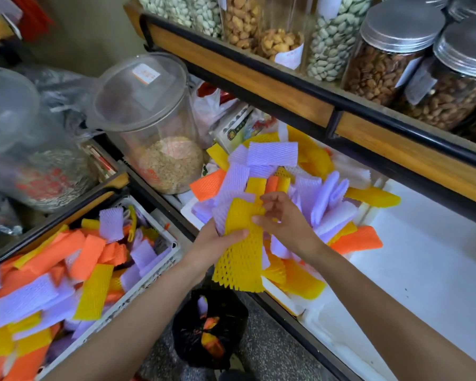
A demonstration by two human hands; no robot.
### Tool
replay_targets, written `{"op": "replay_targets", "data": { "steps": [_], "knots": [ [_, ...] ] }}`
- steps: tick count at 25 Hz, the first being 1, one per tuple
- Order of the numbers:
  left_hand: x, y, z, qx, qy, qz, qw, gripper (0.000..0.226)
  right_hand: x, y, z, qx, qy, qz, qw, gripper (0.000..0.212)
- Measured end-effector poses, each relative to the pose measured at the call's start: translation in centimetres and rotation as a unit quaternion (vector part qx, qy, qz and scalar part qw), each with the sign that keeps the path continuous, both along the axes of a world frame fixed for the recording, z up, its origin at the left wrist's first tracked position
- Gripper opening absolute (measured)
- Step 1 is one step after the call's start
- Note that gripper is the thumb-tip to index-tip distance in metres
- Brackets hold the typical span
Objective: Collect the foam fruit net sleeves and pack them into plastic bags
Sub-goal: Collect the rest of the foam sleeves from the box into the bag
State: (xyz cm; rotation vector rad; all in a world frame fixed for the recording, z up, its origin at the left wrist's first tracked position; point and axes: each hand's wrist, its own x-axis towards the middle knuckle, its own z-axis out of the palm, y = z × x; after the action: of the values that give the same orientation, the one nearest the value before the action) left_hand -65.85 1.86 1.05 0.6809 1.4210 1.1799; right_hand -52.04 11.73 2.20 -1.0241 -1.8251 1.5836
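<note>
My left hand grips a stack of foam net sleeves, with a large yellow sleeve on top and purple ones behind. My right hand pinches the yellow sleeve's upper right edge. Behind the hands, a pile of purple, yellow and orange sleeves lies on the white shelf. At lower left a white basket is heaped with more sleeves. A black plastic bag with orange and yellow sleeves inside sits on the floor below my hands.
Clear lidded jars of grain stand at the back left. A wooden shelf rail above carries jars of nuts and seeds. Grey floor shows between basket and shelf.
</note>
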Motion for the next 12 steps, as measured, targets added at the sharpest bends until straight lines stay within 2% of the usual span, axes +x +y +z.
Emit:
{"op": "replay_targets", "data": {
  "steps": [2, 4, 6, 8, 10, 12],
  "knots": [
    [-0.3, -0.1, -0.3, -0.008, -0.017, 0.050, 0.999, 0.038, 1.1, 1.1, -0.6, 0.089, -0.043, -0.053, 0.994, 0.039],
    [-0.6, -0.1, -0.7, -0.037, -0.045, 0.081, 0.995, 0.039, 3.1, 2.6, -2.1, 0.198, -0.173, -0.083, 0.961, 0.063],
    [-0.9, -0.2, -1.3, -0.064, -0.048, 0.092, 0.993, 0.039, 4.4, 2.8, -4.1, 0.207, -0.304, -0.058, 0.928, 0.100],
    [-0.7, -0.2, -1.7, -0.074, -0.043, 0.089, 0.992, 0.039, 3.9, 1.4, -6.2, 0.184, -0.377, -0.035, 0.907, 0.121],
    [-0.5, -0.1, -1.9, -0.080, -0.043, 0.084, 0.992, 0.038, 2.9, 0.3, -8.1, 0.190, -0.402, -0.048, 0.895, 0.120],
    [-0.4, -0.1, -2.2, -0.080, -0.039, 0.072, 0.993, 0.038, 2.4, 0.2, -8.7, 0.205, -0.408, -0.088, 0.885, 0.111]
  ]
}}
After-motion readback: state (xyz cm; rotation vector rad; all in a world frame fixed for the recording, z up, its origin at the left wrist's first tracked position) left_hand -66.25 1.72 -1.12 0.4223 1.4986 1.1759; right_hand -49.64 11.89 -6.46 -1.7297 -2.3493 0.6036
